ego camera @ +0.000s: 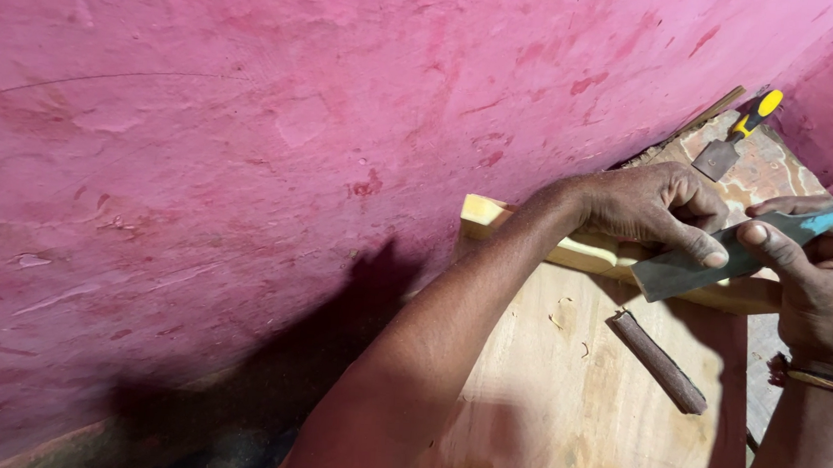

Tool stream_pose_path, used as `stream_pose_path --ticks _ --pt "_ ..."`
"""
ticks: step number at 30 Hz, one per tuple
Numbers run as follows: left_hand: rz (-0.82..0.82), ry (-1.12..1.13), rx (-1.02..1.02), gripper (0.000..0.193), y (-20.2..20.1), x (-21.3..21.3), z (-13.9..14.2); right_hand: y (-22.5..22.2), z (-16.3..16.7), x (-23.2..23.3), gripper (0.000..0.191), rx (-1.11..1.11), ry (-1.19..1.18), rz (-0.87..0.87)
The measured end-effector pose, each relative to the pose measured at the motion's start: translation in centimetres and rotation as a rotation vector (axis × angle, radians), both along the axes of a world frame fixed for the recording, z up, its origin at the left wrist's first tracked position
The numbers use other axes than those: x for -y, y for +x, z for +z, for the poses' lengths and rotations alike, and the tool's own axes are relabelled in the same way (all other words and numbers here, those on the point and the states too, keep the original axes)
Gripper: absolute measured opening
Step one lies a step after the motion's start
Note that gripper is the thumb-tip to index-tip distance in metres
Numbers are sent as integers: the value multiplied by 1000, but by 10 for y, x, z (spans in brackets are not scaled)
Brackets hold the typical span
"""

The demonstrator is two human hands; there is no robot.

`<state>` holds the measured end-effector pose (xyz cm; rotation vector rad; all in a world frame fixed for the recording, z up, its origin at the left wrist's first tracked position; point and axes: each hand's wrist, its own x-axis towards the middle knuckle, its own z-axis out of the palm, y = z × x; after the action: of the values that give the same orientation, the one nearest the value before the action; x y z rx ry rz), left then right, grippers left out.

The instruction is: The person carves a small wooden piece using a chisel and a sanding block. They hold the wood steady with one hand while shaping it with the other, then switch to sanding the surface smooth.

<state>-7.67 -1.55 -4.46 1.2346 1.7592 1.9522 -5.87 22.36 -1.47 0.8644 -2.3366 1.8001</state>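
Left hand [658,207] curled over pale wood strip [572,250], thumb pressed flat on wide chisel blade [683,270]. Right hand [819,282] closed around same chisel, blue handle near right edge. Blade edge resting on strip, against pink wall [246,154]. Strip lying on plywood tabletop [561,401]. Brown stick [657,361] just below. Second chisel, yellow-handled [739,139], well apart.

No packages, labels, signs or screens.
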Motion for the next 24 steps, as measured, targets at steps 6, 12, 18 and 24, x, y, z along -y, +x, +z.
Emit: stream_pose_path --ticks 6,12,18,24 --pt "129 -55 11 32 0 -1 1 -1 -3 -1 21 36 -133 12" --pt "105 -24 -31 31 1 -2 5 1 -2 -1 23 88 -167 -5" --pt "84 -31 -32 32 -1 -1 3 -1 -2 0 19 33 -126 29" --pt "25 -12 -5 32 -5 -2 -2 5 3 3 22 79 -98 -46"
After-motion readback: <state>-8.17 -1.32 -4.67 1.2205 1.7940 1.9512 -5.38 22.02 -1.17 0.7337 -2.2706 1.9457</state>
